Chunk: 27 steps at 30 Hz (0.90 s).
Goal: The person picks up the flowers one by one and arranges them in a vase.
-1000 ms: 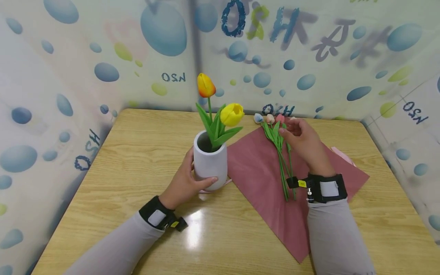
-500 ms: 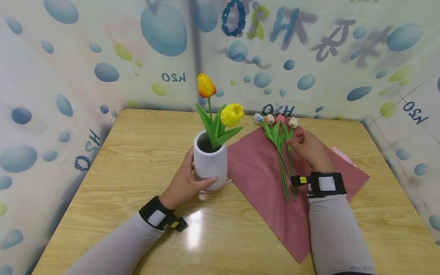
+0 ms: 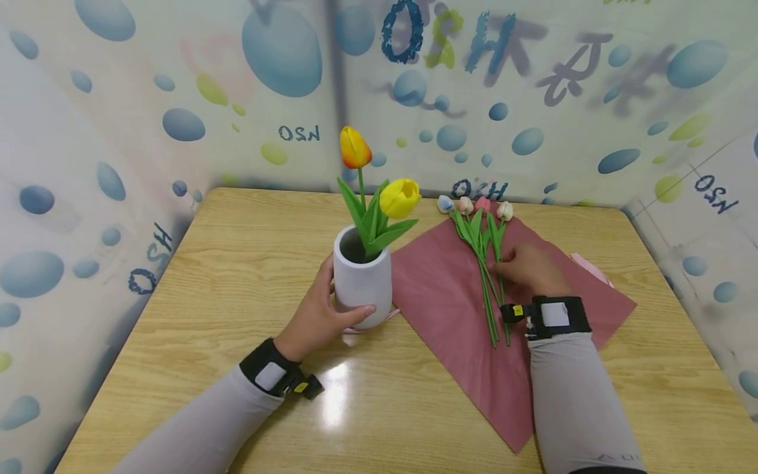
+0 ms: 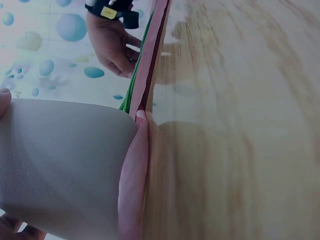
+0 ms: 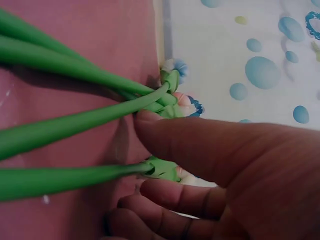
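Observation:
My left hand (image 3: pixel 316 316) grips a white vase (image 3: pixel 364 286), its thumb across the front. An orange-yellow tulip (image 3: pixel 355 149) and a yellow tulip (image 3: pixel 400 198) stand in the vase. Over the wrapping paper, my right hand (image 3: pixel 535 271) is at the stem of a white tulip (image 3: pixel 505 210). In the right wrist view, that green stem (image 5: pixel 75 181) runs between the thumb (image 5: pixel 172 137) and the bent fingers, with a gap visible around it. Beside it lie a blue tulip (image 3: pixel 445 204), a pale pink tulip (image 3: pixel 466 206) and a pink tulip (image 3: pixel 482 205).
Dusty-pink wrapping paper (image 3: pixel 450 322) lies under the loose tulips on the wooden table (image 3: pixel 249 263). A pink ribbon (image 4: pixel 134 185) lies by the vase base. Light pink material (image 3: pixel 592 268) shows at the paper's right edge. A patterned backdrop (image 3: pixel 450 99) encloses the back and sides.
My right hand has moved back from the tulip heads and down along the white tulip's stem, uncovering its bloom. My left hand and the vase have stayed still.

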Each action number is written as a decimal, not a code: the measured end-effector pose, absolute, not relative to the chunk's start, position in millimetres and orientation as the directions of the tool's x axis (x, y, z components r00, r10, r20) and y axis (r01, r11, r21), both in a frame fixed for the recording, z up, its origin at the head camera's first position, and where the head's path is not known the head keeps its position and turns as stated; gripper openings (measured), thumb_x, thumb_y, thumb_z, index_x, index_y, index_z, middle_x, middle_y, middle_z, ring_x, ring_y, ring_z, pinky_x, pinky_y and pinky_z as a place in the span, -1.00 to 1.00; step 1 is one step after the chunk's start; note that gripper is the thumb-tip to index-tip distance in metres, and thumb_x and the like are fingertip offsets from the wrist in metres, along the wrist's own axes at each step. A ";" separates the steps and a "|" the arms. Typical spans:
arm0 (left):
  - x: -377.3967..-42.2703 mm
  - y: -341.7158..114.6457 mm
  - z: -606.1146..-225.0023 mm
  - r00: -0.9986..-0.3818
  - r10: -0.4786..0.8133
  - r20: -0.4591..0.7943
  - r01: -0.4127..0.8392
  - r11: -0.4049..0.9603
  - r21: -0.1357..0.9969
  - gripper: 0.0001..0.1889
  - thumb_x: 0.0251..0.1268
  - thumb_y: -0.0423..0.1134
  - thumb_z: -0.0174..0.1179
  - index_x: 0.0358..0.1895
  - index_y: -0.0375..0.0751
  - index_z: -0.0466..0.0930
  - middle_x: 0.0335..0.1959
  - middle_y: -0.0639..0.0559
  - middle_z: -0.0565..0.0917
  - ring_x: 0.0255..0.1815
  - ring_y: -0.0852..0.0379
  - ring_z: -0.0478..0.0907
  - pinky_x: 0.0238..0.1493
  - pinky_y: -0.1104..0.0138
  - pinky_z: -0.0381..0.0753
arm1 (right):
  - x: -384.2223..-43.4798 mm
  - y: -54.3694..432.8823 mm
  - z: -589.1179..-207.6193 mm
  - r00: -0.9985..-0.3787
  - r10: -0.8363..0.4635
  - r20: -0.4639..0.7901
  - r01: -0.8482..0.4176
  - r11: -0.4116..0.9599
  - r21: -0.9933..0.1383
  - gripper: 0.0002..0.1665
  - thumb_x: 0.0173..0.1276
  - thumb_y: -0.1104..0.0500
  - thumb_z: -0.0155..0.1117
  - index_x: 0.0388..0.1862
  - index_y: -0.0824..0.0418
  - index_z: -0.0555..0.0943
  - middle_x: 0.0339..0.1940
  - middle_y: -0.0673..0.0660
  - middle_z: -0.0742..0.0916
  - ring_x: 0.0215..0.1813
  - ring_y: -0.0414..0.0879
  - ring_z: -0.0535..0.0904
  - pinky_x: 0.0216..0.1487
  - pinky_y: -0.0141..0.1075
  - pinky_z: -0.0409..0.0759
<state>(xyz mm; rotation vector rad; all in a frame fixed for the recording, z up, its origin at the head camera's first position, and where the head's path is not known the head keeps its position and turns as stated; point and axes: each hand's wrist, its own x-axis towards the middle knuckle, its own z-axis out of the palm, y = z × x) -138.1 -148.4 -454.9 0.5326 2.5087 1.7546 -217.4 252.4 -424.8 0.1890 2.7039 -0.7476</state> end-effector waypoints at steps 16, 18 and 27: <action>-138.3 -148.6 -455.4 -0.940 0.297 0.168 0.261 0.308 0.915 0.14 0.14 -0.17 0.58 0.64 0.35 -0.07 0.47 0.07 0.37 0.44 -0.02 0.40 0.43 -0.22 0.39 | -218.1 251.7 -431.3 -0.921 0.061 -0.386 0.234 0.876 -0.422 -0.52 0.45 -0.10 0.33 -0.51 0.23 0.59 -0.65 0.04 0.58 -0.45 -0.03 0.57 -0.45 -0.25 0.47; -138.4 -148.7 -455.4 -0.940 0.297 0.168 0.261 0.309 0.915 0.14 0.14 -0.16 0.58 0.64 0.35 -0.07 0.47 0.07 0.36 0.45 -0.02 0.39 0.43 -0.23 0.38 | -217.5 250.7 -430.4 -0.918 0.061 -0.393 0.241 0.872 -0.426 -0.53 0.47 -0.10 0.33 -0.49 0.24 0.58 -0.63 0.05 0.60 -0.44 -0.03 0.58 -0.43 -0.25 0.48; -138.7 -148.4 -455.7 -0.938 0.297 0.176 0.267 0.303 0.915 0.14 0.13 -0.19 0.58 0.64 0.34 -0.06 0.46 0.06 0.39 0.42 -0.02 0.42 0.42 -0.22 0.41 | -219.1 251.1 -429.0 -0.926 0.041 -0.375 0.220 0.866 -0.450 -0.59 0.45 0.00 0.31 -0.50 0.25 0.55 -0.60 0.06 0.59 -0.46 -0.05 0.57 -0.47 -0.26 0.49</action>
